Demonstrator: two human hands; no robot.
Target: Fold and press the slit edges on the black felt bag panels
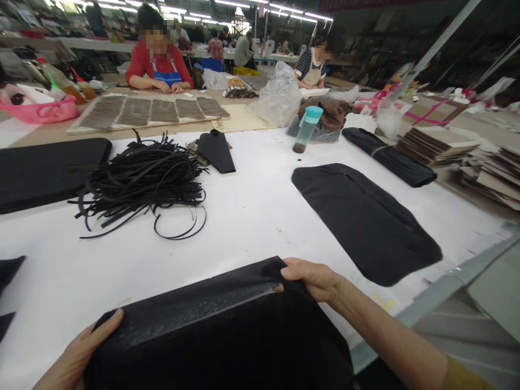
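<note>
A black fabric panel (227, 336) with a long slit-like opening fills the lower middle of the head view. My left hand (87, 344) grips its left edge, thumb on top and the other fingers mostly hidden. At the upper right corner my right hand (311, 276) pinches the panel, and a fingertip shows through the end of the slit. Along the slit runs a shiny, speckled strip. Beyond my hands, a second black panel (361, 216) with rounded corners lies flat on the white table (244, 216).
A heap of black strips (142, 179) lies left of centre, beside a stack of black panels (44, 168) and a folded black piece (217, 150). Farther back stand a teal-lidded bottle (307, 130) and a plastic bag (280, 95). Brown boards (436, 145) are piled right. Co-workers sit across the table.
</note>
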